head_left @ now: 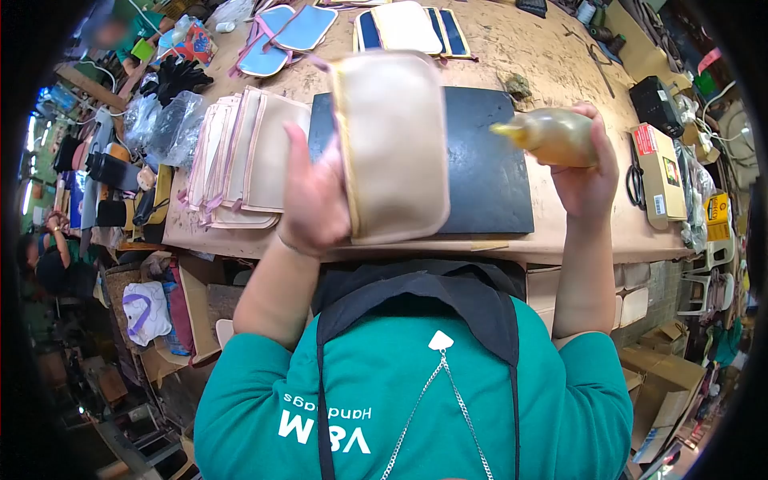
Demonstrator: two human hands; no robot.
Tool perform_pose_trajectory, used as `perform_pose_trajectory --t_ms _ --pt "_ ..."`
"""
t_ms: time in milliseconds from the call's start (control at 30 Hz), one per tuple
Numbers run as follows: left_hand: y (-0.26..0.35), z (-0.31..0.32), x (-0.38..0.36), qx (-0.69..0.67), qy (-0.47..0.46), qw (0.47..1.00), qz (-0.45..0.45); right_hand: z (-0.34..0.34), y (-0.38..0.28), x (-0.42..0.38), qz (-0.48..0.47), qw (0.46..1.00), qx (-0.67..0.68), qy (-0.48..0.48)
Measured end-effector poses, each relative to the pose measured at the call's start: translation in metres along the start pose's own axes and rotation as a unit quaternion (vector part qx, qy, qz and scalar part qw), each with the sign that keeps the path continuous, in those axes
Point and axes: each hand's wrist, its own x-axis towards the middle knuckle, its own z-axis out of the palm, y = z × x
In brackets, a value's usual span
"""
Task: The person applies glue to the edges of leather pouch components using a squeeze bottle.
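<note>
pouch (392,148), beige with a tan trim, is held upright above the near edge of the table (552,68), in front of a black mat (480,160). left hand (312,200) has closed fingers and thumb round the pouch's left side, gripping it firmly. right hand (588,172) is wrapped tight round a glue bottle (552,136), amber and tilted, its nozzle pointing left toward the pouch but well apart from it. left of the mat lies a fanned stack of panels (240,160), beige with pink edges, just beside the left hand. far on the table lie blue panels (284,36) and a cream piece (404,26). right of the mat sits a box (662,172), with scissors (634,180) touching its left side. clear bags (160,124) lie at the table's left edge. near, below the hands, a teal shirt (400,408) and black apron (448,292) fill the view.
</note>
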Motion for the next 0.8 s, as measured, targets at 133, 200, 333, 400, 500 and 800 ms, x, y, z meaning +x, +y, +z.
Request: perform_pose_trajectory --t_ms 133,200,333,400,500,800 --pt "0.064 -0.023 0.048 0.089 0.013 0.988 0.128 -0.009 -0.005 -0.008 -0.002 0.999 0.035 0.030" --pt "0.096 -0.041 0.084 0.116 0.065 0.974 0.182 0.001 -0.006 -0.011 0.000 0.995 0.013 0.103" --pt "0.148 -0.084 0.148 0.163 0.157 0.926 0.301 -0.029 -0.011 -0.015 0.037 0.995 0.068 0.060" --pt "0.163 -0.084 0.156 0.125 0.200 0.933 0.273 -0.036 -0.015 -0.020 0.028 0.992 0.079 0.093" --pt "0.167 -0.078 0.158 0.139 0.176 0.938 0.264 -0.040 -0.018 -0.024 -0.005 0.970 0.050 0.238" --pt "0.069 -0.005 0.043 0.109 -0.015 0.993 0.052 -0.144 0.032 -0.062 -0.064 0.687 -0.686 0.231"
